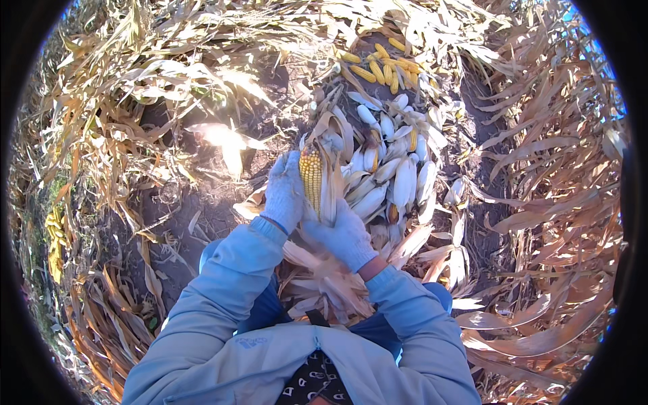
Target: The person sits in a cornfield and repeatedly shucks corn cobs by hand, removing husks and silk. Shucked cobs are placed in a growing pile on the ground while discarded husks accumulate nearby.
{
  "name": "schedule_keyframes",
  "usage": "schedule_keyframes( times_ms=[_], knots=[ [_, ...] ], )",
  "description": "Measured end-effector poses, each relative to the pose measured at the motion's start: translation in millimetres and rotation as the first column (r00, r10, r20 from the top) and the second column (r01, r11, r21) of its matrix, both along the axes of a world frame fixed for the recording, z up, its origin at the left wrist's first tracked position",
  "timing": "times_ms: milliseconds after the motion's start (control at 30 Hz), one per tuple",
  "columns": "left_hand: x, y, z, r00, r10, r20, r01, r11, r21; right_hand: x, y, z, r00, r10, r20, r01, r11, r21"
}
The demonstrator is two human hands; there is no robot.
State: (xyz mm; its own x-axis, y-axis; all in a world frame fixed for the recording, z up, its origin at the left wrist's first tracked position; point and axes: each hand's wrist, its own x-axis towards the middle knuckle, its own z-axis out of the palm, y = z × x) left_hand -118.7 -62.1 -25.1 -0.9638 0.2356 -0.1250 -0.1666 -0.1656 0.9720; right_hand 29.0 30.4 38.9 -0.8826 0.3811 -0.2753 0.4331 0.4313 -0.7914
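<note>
Between my two white-gloved hands stands a corn cob (310, 179), tip up, its yellow kernels bare on the left and dry pale husk (329, 182) still along its right side. My left hand (284, 192) is closed round the cob's left side. Lower down, my right hand (343, 236) grips the base, where cob and husk meet; its fingertips are partly hidden. Just beyond and to the right lies a heap of corn ears in white husks (403, 183), a few with yellow kernels showing.
Husked yellow cobs (388, 73) lie piled at the far end, past the heap. Loose husks (327, 280) cover the ground between my knees. Dry corn stalks (540, 223) stand or lean along the right, and more dry leaves (155, 61) spread at the far left. Yellow cobs (55, 243) show at the left edge.
</note>
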Motion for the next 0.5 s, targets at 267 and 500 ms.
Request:
schedule_keyframes(
  times_ms=[267,500],
  knots=[
    [12.6,8.0,41.5,0.965,-0.121,0.231,0.178,0.953,-0.245,6.0,12.8,-0.9,0.998,-0.045,-0.034,0.047,0.996,0.079],
    [-8.7,7.1,-24.6,0.999,-0.043,0.033,0.045,0.996,-0.082,-0.9,12.1,-46.6,0.949,-0.178,-0.26,0.1,0.952,-0.289]
  ],
)
